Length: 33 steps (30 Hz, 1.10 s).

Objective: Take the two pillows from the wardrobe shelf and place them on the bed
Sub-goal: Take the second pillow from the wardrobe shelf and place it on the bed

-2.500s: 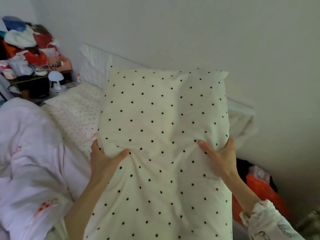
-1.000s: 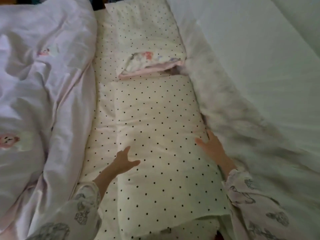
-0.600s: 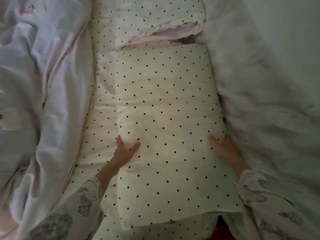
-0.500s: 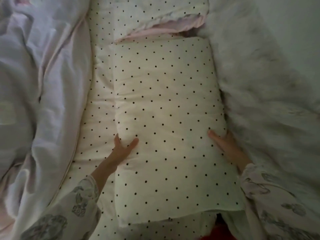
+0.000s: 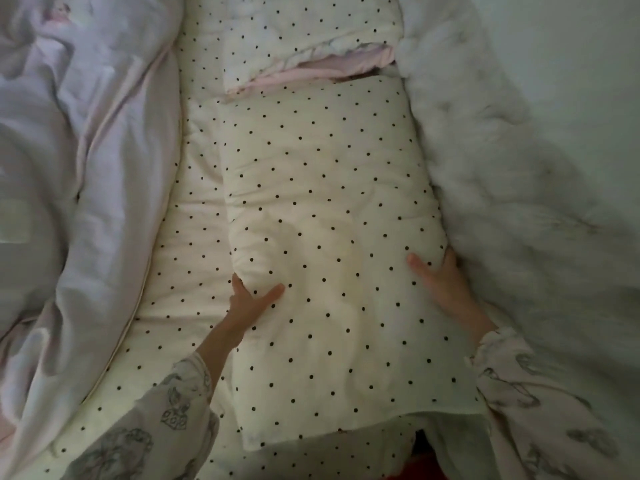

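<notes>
A cream pillow with black dots (image 5: 332,216) lies flat and lengthwise on the bed's dotted sheet (image 5: 187,258). My left hand (image 5: 247,303) grips its left edge, thumb on top and fingers tucked under. On the pillow's right edge my right hand (image 5: 438,284) does the same. A second dotted pillow (image 5: 287,29) with a pink opening lies just beyond the first, touching its far end.
A crumpled pale pink duvet (image 5: 76,174) is heaped along the left of the bed. A white fluffy blanket (image 5: 512,209) runs along the right, against the wall. Something red (image 5: 415,471) shows below the pillow's near end.
The pillow went from held upright in the air to lying flat on the bed. My hands let go briefly, then took hold of its two side edges again.
</notes>
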### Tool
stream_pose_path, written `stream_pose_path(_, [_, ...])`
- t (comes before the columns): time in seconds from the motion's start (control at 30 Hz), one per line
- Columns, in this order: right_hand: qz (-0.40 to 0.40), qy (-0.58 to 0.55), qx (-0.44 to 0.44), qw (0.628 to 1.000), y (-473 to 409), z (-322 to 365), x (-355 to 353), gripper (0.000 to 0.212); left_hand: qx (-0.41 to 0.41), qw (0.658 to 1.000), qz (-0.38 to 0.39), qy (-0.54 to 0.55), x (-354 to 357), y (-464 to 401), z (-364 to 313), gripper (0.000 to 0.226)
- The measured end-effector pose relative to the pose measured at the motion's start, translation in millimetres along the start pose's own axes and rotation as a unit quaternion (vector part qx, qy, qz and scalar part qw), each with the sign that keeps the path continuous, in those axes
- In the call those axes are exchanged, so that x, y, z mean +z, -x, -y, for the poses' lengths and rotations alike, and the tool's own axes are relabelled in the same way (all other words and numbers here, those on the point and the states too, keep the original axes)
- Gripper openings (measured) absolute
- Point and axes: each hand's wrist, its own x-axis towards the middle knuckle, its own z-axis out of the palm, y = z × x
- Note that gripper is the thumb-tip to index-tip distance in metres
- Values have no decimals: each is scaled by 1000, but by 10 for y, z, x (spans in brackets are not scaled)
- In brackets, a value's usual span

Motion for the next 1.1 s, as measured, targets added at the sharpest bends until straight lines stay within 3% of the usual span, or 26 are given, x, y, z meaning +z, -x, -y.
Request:
stream_pose_path(0.2, [-6, 79, -9, 997, 301, -275, -35, 86, 36, 998, 12, -54, -146, 312, 279, 103])
stream_pose_path(0.43, [-10, 116, 8, 993, 757, -721, -81, 93, -99, 995, 11, 25, -149, 722, 690, 106])
stream_pose_path(0.6, [-12, 95, 46, 994, 751, -687, -118, 99, -47, 998, -7, -35, -156, 809, 710, 98])
stream_pose_path(0.9, [-8, 88, -9, 996, 884, -888, 31, 89, -10, 987, -77, -138, -41, 823, 867, 92])
stream_pose_path(1.0, [-29, 128, -73, 989, 1112, -1012, 50, 81, 113, 959, -106, -239, -15, 1034, 952, 81])
stream_pose_path(1.1, [-18, 172, -75, 982, 1402, -1229, 88, 76, 225, 876, -61, -422, -14, 1266, 1137, 81])
